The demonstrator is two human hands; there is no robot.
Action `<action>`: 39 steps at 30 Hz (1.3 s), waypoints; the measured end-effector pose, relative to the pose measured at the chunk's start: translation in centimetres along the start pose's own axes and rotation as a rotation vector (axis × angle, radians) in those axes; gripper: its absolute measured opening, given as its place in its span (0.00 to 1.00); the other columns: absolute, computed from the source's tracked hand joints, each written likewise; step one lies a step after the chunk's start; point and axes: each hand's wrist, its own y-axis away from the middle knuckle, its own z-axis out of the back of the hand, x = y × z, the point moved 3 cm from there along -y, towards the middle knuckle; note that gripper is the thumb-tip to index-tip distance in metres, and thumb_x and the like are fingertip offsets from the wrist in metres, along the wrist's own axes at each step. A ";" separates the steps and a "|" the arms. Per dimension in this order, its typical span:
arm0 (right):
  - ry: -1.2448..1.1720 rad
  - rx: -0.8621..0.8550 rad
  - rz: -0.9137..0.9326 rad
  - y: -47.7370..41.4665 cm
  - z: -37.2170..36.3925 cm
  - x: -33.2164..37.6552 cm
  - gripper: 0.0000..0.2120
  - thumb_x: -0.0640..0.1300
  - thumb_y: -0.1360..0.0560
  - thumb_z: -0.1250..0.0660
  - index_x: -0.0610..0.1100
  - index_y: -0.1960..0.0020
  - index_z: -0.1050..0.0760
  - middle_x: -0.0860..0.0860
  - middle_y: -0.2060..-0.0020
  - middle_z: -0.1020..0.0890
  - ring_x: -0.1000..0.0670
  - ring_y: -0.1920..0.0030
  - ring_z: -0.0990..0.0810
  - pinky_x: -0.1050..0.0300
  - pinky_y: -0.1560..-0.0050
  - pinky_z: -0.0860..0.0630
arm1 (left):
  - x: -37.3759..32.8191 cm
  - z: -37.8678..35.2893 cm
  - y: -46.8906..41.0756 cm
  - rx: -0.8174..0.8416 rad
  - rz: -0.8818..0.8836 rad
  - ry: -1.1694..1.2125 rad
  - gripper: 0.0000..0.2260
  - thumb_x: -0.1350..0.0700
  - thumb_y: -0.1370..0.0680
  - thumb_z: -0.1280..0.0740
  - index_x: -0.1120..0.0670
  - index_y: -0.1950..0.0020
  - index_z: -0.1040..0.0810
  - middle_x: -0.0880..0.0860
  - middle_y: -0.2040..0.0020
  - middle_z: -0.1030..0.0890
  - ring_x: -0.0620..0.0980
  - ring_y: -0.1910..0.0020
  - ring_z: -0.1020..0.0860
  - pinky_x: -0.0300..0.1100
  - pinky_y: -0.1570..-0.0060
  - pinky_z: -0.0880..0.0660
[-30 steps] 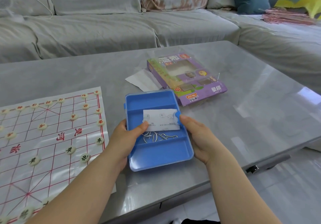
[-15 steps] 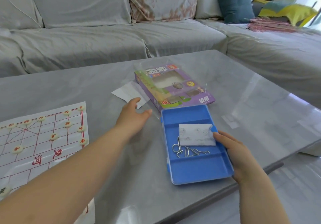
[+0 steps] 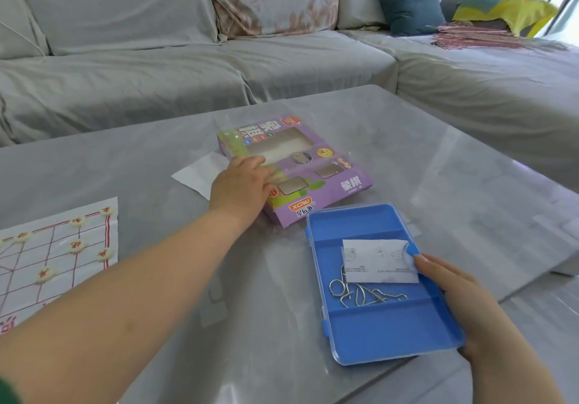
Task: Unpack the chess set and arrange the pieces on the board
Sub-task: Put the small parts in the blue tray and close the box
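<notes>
- Fingers (image 3: 261,168) of your left hand (image 3: 239,187) lie loosely spread on the box (image 3: 351,184), likely to shift it.
- Your right hand (image 3: 454,297) grips the tray (image 3: 385,331) by its right edge, steadying it.

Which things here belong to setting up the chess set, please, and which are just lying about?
Job: purple chess box, under the left hand; board sheet; round pieces.
Lying about: blue case with wire puzzles and paper slip, in the right hand; white paper.

Bare table (image 3: 463,184) right of purple box (image 3: 326,165) and blue case (image 3: 385,328): open room. Wide strip between board sheet (image 3: 59,247) and case, left arm (image 3: 141,281) lying across it. Box and case just beside each other, no passage.
</notes>
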 end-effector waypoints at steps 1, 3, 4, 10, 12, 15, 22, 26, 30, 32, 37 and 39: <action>0.001 -0.013 0.004 0.0 0.1 0.0 0.05 0.47 0.26 0.36 0.50 0.55 0.22 0.47 0.65 0.15 0.44 0.67 0.17 0.54 0.69 0.24 | 0.2 0.1 0.1 -0.016 -0.007 0.010 0.15 0.51 0.22 0.41 0.51 0.37 0.28 0.49 0.32 0.32 0.50 0.33 0.40 0.41 0.41 0.40; -0.008 -0.041 0.012 0.1 0.5 0.1 0.05 0.47 0.26 0.36 0.50 0.56 0.22 0.48 0.65 0.15 0.44 0.68 0.18 0.55 0.69 0.24 | 0.5 0.5 0.5 -0.047 -0.014 0.041 0.14 0.51 0.22 0.41 0.52 0.38 0.26 0.49 0.33 0.31 0.50 0.33 0.39 0.39 0.42 0.41; -0.017 -0.055 0.016 0.2 0.7 0.1 0.05 0.47 0.26 0.36 0.50 0.57 0.22 0.49 0.68 0.15 0.45 0.71 0.18 0.56 0.71 0.24 | 0.7 0.7 0.8 -0.065 -0.022 0.051 0.14 0.52 0.22 0.40 0.52 0.39 0.26 0.49 0.33 0.30 0.50 0.33 0.38 0.40 0.41 0.41; -0.054 -0.094 0.027 0.6 1.3 0.3 0.04 0.48 0.27 0.35 0.50 0.58 0.22 0.51 0.73 0.17 0.45 0.73 0.19 0.56 0.73 0.24 | 2.2 2.3 4.0 -0.170 -0.013 0.137 0.09 0.56 0.24 0.36 0.57 0.48 0.21 0.53 0.39 0.25 0.53 0.37 0.32 0.47 0.48 0.31; -0.046 -0.067 0.028 0.6 0.9 0.3 0.04 0.47 0.27 0.35 0.50 0.59 0.22 0.51 0.72 0.16 0.46 0.73 0.18 0.56 0.72 0.24 | 2.4 2.4 4.7 -0.152 0.000 0.153 0.08 0.57 0.25 0.36 0.57 0.49 0.21 0.53 0.38 0.25 0.52 0.36 0.32 0.46 0.49 0.31; -0.055 -0.071 0.029 0.7 0.9 0.3 0.06 0.47 0.27 0.35 0.50 0.61 0.23 0.52 0.73 0.17 0.49 0.75 0.19 0.57 0.74 0.24 | 2.7 2.4 5.8 -0.112 0.004 0.111 0.08 0.57 0.25 0.36 0.57 0.48 0.21 0.52 0.37 0.27 0.50 0.35 0.34 0.44 0.50 0.32; -0.192 -0.065 0.022 1.1 0.7 1.0 0.08 0.48 0.27 0.36 0.45 0.60 0.23 0.50 0.74 0.17 0.49 0.76 0.19 0.58 0.76 0.23 | 3.2 4.3 11.3 -0.048 -0.050 0.132 0.06 0.61 0.29 0.30 0.59 0.53 0.19 0.55 0.40 0.24 0.57 0.41 0.27 0.47 0.50 0.30; -0.236 -0.039 0.026 2.2 0.0 1.3 0.08 0.48 0.27 0.37 0.44 0.57 0.23 0.50 0.72 0.17 0.49 0.74 0.19 0.58 0.76 0.22 | 2.9 5.6 15.9 0.040 -0.084 0.202 0.08 0.64 0.34 0.26 0.59 0.56 0.18 0.57 0.43 0.22 0.59 0.46 0.24 0.45 0.55 0.29; -0.181 0.026 0.029 4.3 -2.5 1.3 0.10 0.47 0.25 0.39 0.44 0.59 0.24 0.50 0.74 0.17 0.50 0.76 0.19 0.61 0.78 0.25 | 1.6 6.9 19.9 0.082 -0.243 0.162 0.15 0.65 0.45 0.21 0.56 0.62 0.18 0.57 0.51 0.18 0.53 0.53 0.20 0.42 0.67 0.23; -0.151 0.045 0.031 5.2 -4.0 1.2 0.10 0.46 0.24 0.40 0.44 0.60 0.24 0.51 0.76 0.18 0.51 0.77 0.20 0.63 0.81 0.26 | 1.2 7.5 21.7 0.091 -0.278 0.148 0.17 0.63 0.48 0.19 0.54 0.63 0.17 0.55 0.53 0.17 0.52 0.56 0.18 0.37 0.70 0.24; 0.014 0.079 0.085 7.1 -6.3 1.2 0.08 0.46 0.25 0.38 0.46 0.60 0.24 0.49 0.70 0.17 0.48 0.72 0.19 0.60 0.75 0.24 | 1.1 8.3 25.6 0.143 -0.317 0.165 0.20 0.57 0.51 0.18 0.50 0.63 0.17 0.51 0.54 0.17 0.49 0.57 0.18 0.32 0.70 0.25; 0.104 0.085 0.116 7.7 -7.3 1.4 0.07 0.46 0.25 0.38 0.47 0.59 0.24 0.48 0.64 0.18 0.46 0.66 0.20 0.56 0.67 0.23 | 1.3 8.5 26.4 0.185 -0.280 0.168 0.18 0.55 0.47 0.19 0.49 0.59 0.17 0.49 0.49 0.18 0.45 0.51 0.20 0.29 0.64 0.26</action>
